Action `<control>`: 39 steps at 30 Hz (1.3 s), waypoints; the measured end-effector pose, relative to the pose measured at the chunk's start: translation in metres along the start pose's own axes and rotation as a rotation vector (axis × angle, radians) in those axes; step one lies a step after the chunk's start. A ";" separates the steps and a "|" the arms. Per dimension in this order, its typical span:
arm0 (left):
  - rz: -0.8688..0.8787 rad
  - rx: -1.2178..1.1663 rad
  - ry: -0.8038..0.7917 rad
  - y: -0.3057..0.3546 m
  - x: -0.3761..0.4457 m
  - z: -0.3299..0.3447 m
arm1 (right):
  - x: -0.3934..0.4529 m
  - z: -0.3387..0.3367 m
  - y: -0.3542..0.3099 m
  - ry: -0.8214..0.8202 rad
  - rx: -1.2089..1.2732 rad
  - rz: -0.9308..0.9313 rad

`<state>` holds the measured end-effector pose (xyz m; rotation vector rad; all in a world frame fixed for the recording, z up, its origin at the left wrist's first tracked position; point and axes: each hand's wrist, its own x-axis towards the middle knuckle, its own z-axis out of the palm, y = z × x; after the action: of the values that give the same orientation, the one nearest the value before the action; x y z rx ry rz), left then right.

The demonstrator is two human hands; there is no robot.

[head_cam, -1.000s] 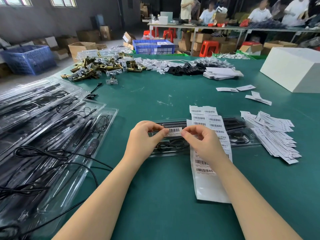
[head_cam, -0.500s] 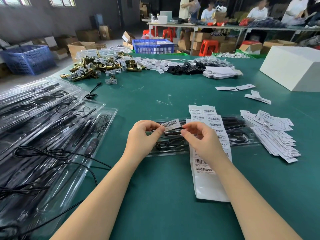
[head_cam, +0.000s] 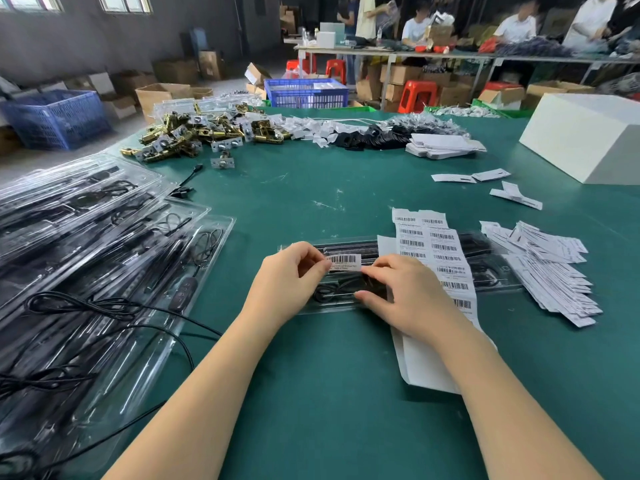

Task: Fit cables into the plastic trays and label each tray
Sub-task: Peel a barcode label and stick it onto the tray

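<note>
Clear plastic cable tray [head_cam: 308,308] lies under my hands: left hand [head_cam: 287,282] pinches the white barcode label [head_cam: 343,262] at nine o'clock, right hand [head_cam: 408,296] pinches its three o'clock end.

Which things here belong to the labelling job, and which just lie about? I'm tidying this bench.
In use: barcode label, clear tray, label sheet, left hand, right hand.
Lying about: brass hardware, white box, blue crate.

Packing workshop: cardboard boxes [head_cam: 162,95], blue crates [head_cam: 306,93], worktables [head_cam: 450,57].
</note>
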<state>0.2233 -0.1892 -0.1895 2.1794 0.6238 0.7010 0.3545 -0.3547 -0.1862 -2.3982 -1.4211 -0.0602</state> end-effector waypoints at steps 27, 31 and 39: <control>-0.103 0.021 -0.061 0.005 0.001 -0.005 | 0.010 0.023 -0.019 0.294 0.506 0.323; -0.069 0.122 -0.046 0.004 -0.001 -0.004 | 0.012 0.022 -0.019 0.264 0.447 0.337; -0.094 0.217 -0.085 0.002 -0.001 -0.002 | 0.014 0.021 -0.023 0.244 0.317 0.332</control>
<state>0.2213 -0.1902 -0.1869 2.3470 0.7825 0.5078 0.3383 -0.3262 -0.1963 -2.2368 -0.8435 -0.0389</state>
